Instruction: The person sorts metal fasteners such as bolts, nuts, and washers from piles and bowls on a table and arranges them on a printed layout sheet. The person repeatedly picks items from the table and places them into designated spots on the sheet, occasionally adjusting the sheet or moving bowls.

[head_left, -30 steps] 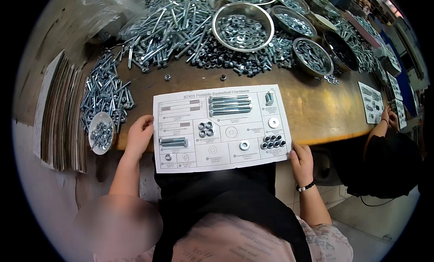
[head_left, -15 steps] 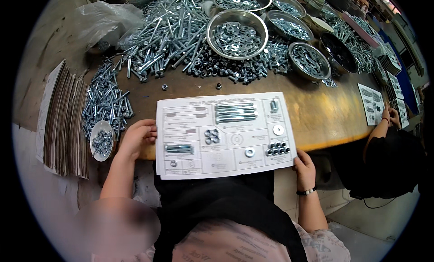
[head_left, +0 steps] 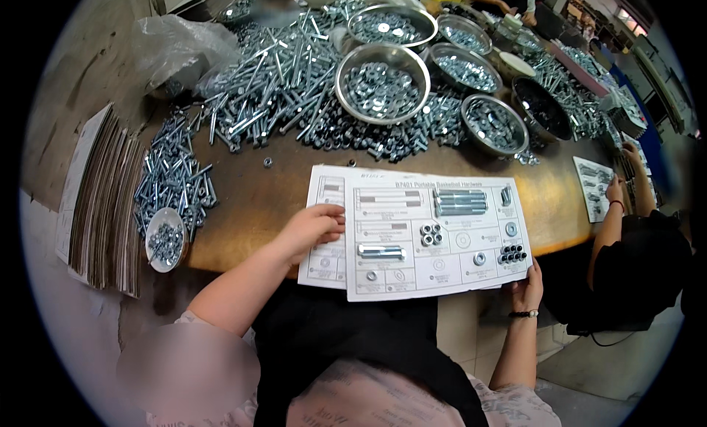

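A white hardware card point(head_left: 471, 272) with printed boxes lies tilted in front of me, shifted right over a second white card point(head_left: 322, 271) whose left strip shows. The top one bears long bolts point(head_left: 460, 202), shorter bolts point(head_left: 381, 252), a group of nuts point(head_left: 431, 235), a few washers and several dark-centred nuts point(head_left: 512, 254). My left hand point(head_left: 313, 229) reaches across the lower card, its bent fingers closed at the top card's left edge. At the lower right corner, my right hand point(head_left: 527, 285) grips the top card; some fingers are hidden beneath it.
Loose bolts point(head_left: 276, 81) form a big heap at the back, beside metal bowls of washers point(head_left: 383, 88). Smaller bolts point(head_left: 173, 165) and a white bowl point(head_left: 166, 239) lie left, next to stacked cards point(head_left: 103, 198). A co-worker's hand point(head_left: 615, 190) holds another card point(head_left: 591, 184) at right.
The top card has slid right with both my hands, and the lower card's left strip now shows. My left forearm reaches farther across. The co-worker's one hand has moved up and away from their card.
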Demonstrator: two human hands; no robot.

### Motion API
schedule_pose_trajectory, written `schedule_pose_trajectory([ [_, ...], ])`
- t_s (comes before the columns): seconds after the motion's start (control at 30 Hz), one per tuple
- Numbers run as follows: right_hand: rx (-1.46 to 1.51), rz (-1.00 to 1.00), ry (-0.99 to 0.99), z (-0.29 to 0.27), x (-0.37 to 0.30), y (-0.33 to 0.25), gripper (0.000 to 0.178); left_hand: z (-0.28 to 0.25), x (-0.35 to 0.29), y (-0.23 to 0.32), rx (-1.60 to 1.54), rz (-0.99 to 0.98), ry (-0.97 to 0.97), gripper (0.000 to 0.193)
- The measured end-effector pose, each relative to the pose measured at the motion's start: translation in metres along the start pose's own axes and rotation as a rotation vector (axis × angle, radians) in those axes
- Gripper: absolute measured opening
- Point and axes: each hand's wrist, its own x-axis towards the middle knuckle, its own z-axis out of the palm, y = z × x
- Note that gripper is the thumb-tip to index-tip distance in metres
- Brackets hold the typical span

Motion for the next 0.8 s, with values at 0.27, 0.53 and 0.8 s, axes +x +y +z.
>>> schedule_pose_trajectory([
  [0.27,0.383,-0.192,0.255,-0.072,0.056,0.013,0.033,0.077,0.042,0.0,0.025,-0.012,-0.198,0.04],
  [0.53,0.528,-0.168,0.273,-0.049,0.058,0.016,0.042,0.146,0.076,-0.015,0.124,0.076,-0.362,0.047],
  [0.8,0.609,-0.175,0.257,-0.059,0.083,0.019,0.046,0.197,0.086,-0.018,0.352,0.227,-0.476,0.05],
])
